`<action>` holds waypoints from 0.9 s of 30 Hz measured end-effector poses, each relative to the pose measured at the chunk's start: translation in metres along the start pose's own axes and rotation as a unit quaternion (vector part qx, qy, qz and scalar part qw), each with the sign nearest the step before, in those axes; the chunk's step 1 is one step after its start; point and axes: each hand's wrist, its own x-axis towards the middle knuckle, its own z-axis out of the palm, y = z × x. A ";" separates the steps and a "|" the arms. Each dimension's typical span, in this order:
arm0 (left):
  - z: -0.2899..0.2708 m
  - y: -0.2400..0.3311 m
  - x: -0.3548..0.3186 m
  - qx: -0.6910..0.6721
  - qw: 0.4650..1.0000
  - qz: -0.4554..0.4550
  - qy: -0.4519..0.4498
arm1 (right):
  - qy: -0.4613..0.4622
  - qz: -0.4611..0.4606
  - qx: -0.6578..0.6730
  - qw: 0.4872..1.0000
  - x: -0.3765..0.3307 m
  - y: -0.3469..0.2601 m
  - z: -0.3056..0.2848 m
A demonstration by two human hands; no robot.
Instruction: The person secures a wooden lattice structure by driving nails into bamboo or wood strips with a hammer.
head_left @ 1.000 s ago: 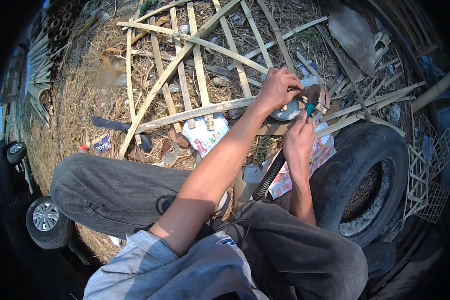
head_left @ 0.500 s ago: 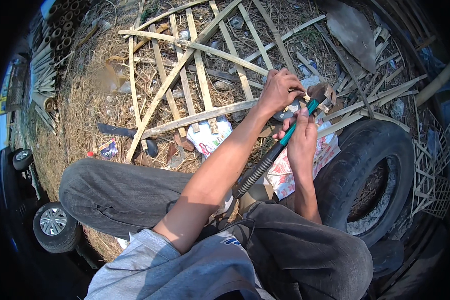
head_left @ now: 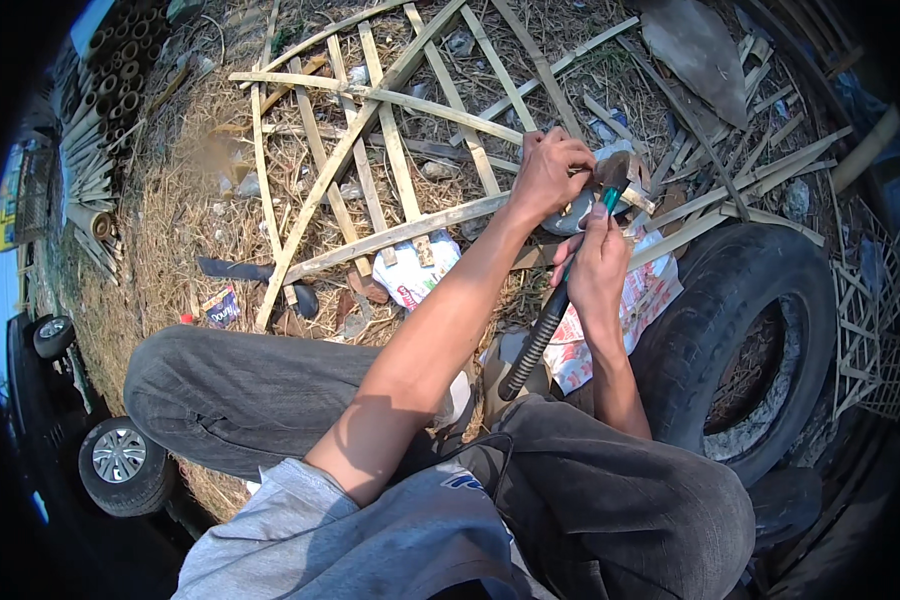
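My right hand (head_left: 602,262) is wrapped around a hammer (head_left: 535,345) with a teal and black handle, its ribbed grip end pointing back toward my knees. The hammer's head is up beside the fingers of my left hand (head_left: 553,172), over a wooden block (head_left: 630,172). My left hand is closed, fingers curled down at the corner of a bamboo lattice (head_left: 400,165) of crossed strips. What its fingertips pinch is hidden. Below my left hand, a grey rounded object (head_left: 570,215) is partly covered.
A worn tyre (head_left: 685,345) lies to my right, with loose bamboo strips (head_left: 750,200) beyond it. A dark-bladed knife (head_left: 235,268) lies left of the lattice. Printed plastic wrappers (head_left: 410,278) litter the straw. Bamboo poles (head_left: 120,80) are stacked at far left, near a parked vehicle's wheel (head_left: 120,462).
The hammer has tilted more upright, its grip end swinging right and its head moving toward my left hand. My right hand has turned slightly with it; my left stays at the lattice corner.
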 end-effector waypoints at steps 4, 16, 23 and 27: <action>-0.002 0.001 0.000 -0.022 1.000 -0.008 -0.012 | 0.028 -0.043 0.017 0.999 -0.006 -0.012 0.006; -0.001 -0.004 -0.001 -0.019 1.000 -0.006 -0.017 | 0.028 -0.086 0.016 0.996 -0.003 -0.004 0.009; 0.000 0.002 0.001 -0.031 0.999 -0.009 -0.011 | 0.022 -0.060 0.019 0.998 -0.001 -0.003 0.001; -0.001 -0.002 0.000 -0.010 1.000 -0.010 -0.007 | 0.011 -0.025 0.007 1.000 0.003 0.004 0.002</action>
